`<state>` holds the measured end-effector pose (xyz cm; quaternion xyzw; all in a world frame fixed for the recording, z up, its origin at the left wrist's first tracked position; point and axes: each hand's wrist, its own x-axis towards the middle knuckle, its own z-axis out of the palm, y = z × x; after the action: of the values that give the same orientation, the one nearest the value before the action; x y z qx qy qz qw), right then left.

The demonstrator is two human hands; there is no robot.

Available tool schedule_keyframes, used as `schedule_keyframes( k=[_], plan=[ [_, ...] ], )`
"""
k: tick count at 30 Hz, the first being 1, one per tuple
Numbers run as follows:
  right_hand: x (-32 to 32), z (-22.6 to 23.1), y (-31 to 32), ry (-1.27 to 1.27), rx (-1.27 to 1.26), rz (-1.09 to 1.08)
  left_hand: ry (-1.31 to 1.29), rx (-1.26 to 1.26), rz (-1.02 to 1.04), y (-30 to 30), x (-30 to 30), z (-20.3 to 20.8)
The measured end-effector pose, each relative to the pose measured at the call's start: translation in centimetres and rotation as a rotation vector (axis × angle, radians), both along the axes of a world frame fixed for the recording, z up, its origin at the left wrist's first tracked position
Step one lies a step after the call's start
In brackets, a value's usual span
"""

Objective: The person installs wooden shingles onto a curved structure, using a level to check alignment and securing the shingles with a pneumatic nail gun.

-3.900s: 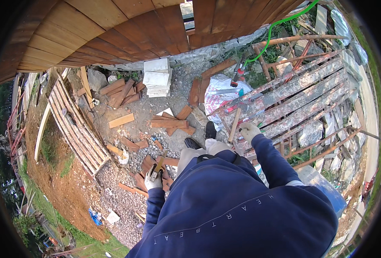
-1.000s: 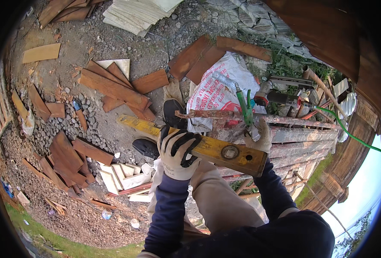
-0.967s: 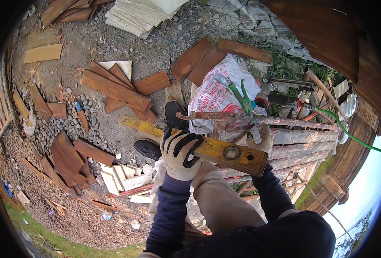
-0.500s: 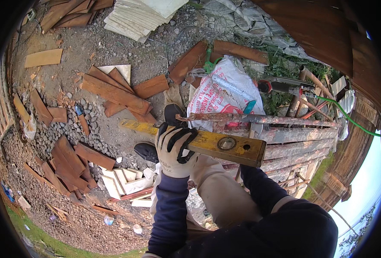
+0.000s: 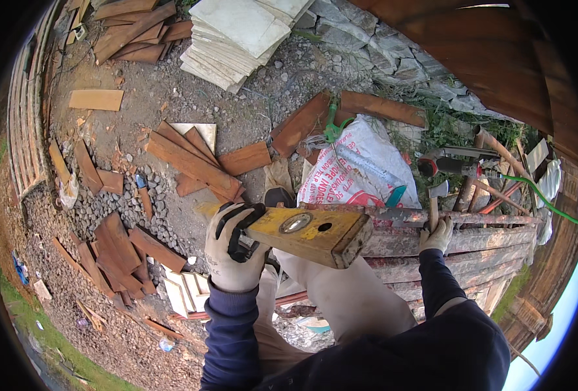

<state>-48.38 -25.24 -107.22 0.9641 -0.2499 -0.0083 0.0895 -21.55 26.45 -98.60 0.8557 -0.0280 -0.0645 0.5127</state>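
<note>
Head view, far left: I see 1 curved slatted frame (image 5: pixel 28 117), then brown wooden boards (image 5: pixel 116 251) piled on gravel (image 5: pixel 132 355). Next, I have the gloved left hand (image 5: pixel 233 247) clamped around a yellow spirit level (image 5: pixel 331 234), tilted above the person's legs (image 5: pixel 354 296), with its broad end toward the right. Behind it, a white sack (image 5: pixel 367 159) with red print lies near the slatted tabletop (image 5: pixel 484 241). Over that, my gloved right hand (image 5: pixel 437 236) grips a wooden-handled tool (image 5: pixel 433 212), metal head uppermost; I can't tell if it touches the slats. Farthest right, a green hose (image 5: pixel 536 188) curves away.
</note>
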Motion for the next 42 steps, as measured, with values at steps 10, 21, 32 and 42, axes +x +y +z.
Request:
schedule_keyframes(
  k=[10,21,32,42],
  plan=[
    [-0.1,0.8,0.5,0.051,0.048,-0.081,-0.143,0.28,0.446,2.0,-1.3,3.3],
    [-2.4,2.0,0.1,-0.065,0.145,0.032,-0.498,0.134,0.716,4.3,-4.3,6.2],
    [-5.0,4.9,-3.3,-0.095,0.403,0.227,-0.552,0.594,0.678,11.5,-9.3,6.6],
    [-12.3,6.8,-7.7,0.147,0.273,0.404,0.037,1.019,0.292,15.1,-8.2,-3.9]
  ],
)
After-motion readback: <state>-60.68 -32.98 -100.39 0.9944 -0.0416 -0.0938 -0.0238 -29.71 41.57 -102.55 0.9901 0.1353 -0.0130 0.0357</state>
